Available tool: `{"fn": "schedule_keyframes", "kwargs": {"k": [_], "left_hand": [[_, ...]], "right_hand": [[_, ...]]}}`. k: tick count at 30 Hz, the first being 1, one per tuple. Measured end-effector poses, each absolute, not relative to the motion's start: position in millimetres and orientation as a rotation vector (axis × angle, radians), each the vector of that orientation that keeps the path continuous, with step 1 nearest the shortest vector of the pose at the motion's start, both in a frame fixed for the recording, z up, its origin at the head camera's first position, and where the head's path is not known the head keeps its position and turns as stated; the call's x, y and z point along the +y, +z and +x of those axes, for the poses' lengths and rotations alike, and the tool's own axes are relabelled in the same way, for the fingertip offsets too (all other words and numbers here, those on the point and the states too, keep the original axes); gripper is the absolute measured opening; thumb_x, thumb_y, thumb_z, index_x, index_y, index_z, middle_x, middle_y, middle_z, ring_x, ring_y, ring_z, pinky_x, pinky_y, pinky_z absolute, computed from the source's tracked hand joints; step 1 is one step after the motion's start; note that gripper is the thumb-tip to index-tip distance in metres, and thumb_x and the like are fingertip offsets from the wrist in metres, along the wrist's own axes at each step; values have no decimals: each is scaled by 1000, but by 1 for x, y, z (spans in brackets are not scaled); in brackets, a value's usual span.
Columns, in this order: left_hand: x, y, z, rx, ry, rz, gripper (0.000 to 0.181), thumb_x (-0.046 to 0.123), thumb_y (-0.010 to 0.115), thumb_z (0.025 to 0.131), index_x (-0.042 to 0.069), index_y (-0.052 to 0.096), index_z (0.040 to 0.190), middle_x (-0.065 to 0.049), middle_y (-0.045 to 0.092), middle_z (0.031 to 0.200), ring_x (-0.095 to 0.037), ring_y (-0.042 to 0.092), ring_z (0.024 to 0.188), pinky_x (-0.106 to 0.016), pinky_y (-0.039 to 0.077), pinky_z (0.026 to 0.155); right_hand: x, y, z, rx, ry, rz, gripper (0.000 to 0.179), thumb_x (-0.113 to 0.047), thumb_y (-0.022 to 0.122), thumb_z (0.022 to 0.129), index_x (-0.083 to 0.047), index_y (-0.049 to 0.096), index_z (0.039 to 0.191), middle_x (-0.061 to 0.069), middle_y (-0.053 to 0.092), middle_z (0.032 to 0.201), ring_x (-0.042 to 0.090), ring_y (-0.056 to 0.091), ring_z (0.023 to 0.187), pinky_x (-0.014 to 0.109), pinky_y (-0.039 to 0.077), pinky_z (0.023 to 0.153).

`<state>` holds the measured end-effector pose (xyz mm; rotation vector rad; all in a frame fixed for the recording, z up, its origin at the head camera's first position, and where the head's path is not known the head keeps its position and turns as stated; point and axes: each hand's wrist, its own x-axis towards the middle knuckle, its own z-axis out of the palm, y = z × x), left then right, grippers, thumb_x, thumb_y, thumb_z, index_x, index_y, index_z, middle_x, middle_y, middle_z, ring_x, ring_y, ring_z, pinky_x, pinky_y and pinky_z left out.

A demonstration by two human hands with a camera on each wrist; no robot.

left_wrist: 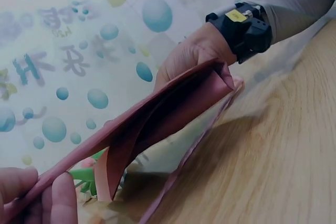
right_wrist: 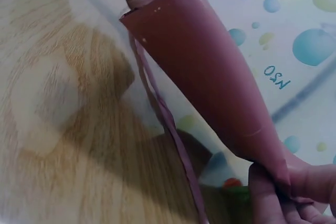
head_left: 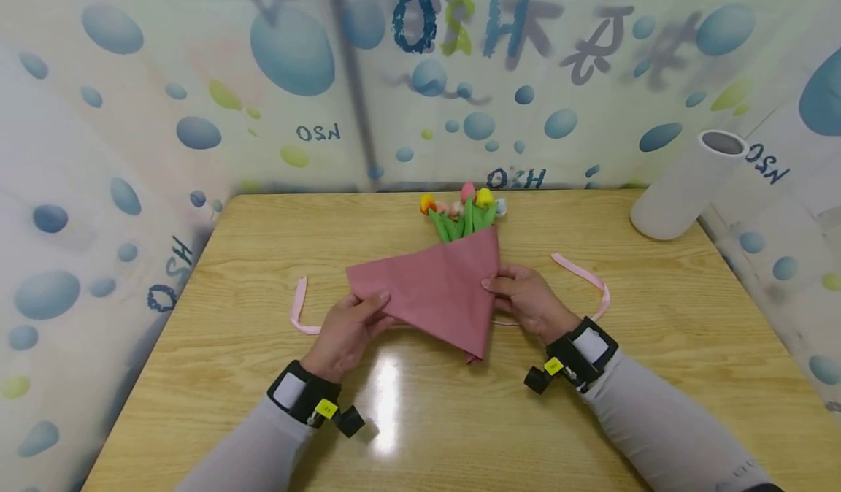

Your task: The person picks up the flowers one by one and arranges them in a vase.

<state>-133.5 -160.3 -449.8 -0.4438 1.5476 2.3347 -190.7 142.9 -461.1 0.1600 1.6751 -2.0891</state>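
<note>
Dusty-pink wrapping paper [head_left: 434, 287] is folded round a small bunch of artificial tulips [head_left: 468, 214], whose red-orange, pink, yellow and pale heads show above its far edge. My left hand [head_left: 348, 330] pinches the paper's left side between thumb and fingers. On the other side, my right hand [head_left: 528, 298] pinches the right edge near the middle. In the left wrist view the rolled paper [left_wrist: 168, 108] shows a hollow, open end. A pink ribbon [head_left: 594, 282] runs along the table beneath the paper, with its other end [head_left: 298, 306] lying left of my left hand. The stems are hidden inside the paper.
A tall white cylindrical vase [head_left: 680, 185] stands at the table's back right corner. The wooden table [head_left: 217, 404] ends at a wall sheet [head_left: 217, 61] with blue and green drops. Black wrist cameras are strapped to both wrists.
</note>
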Motion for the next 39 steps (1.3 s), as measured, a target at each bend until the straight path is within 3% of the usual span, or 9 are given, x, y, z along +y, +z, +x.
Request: {"fn": "schedule_keyframes", "kwargs": {"k": [7, 15, 24, 28, 32, 35, 39], "left_hand": [[-164, -443, -134, 1604, 2379, -440, 17, 9, 60, 105, 6, 60, 122, 2, 71, 97, -10, 71, 86, -23, 61, 82], [-158, -424, -131, 1713, 2389, -273, 39, 13, 64, 104, 2, 55, 140, 0, 67, 110, -10, 71, 96, -26, 61, 88], [-127, -403, -129, 1921, 2319, -64, 36, 16, 74, 97, 3, 67, 129, -3, 71, 106, -14, 72, 92, -27, 62, 80], [-106, -399, -129, 1994, 2232, 50, 30, 18, 76, 95, 4, 70, 121, -3, 73, 100, -16, 70, 91, -32, 60, 81], [-87, -400, -126, 2135, 2030, 248, 25, 20, 77, 94, 7, 72, 115, -4, 74, 102, -17, 69, 94, -30, 58, 83], [-73, -406, -124, 2230, 1814, 417, 28, 23, 75, 96, 11, 73, 122, -3, 75, 115, -16, 71, 103, -27, 58, 87], [-56, -417, -122, 2298, 1457, 647, 37, 29, 68, 101, 16, 68, 136, 1, 71, 133, -14, 69, 118, -28, 55, 100]], "right_hand": [[136, -457, -193, 1703, -2036, 181, 47, 0, 57, 103, 13, 44, 146, 2, 68, 109, 8, 71, 94, 24, 61, 84], [138, -457, -197, 1735, -1977, 175, 49, -4, 57, 105, 12, 43, 149, 13, 61, 128, 9, 70, 98, 24, 60, 88], [170, -446, -194, 1707, -2005, 178, 50, -16, 44, 112, 7, 35, 156, 15, 65, 135, 14, 71, 112, 32, 56, 102], [189, -435, -194, 1762, -2015, 168, 54, -21, 44, 113, 8, 33, 156, 10, 69, 132, 12, 71, 114, 31, 56, 103], [207, -424, -193, 1827, -2045, 137, 48, -25, 50, 111, 6, 44, 148, -4, 75, 113, 7, 73, 105, 26, 58, 97], [222, -416, -191, 1914, -2043, 108, 45, -31, 53, 110, 2, 52, 141, -12, 75, 107, 2, 72, 101, 21, 59, 92], [239, -406, -188, 2046, -1972, 83, 61, -39, 54, 108, 4, 44, 150, -17, 73, 112, -1, 71, 106, 18, 58, 91]]}}
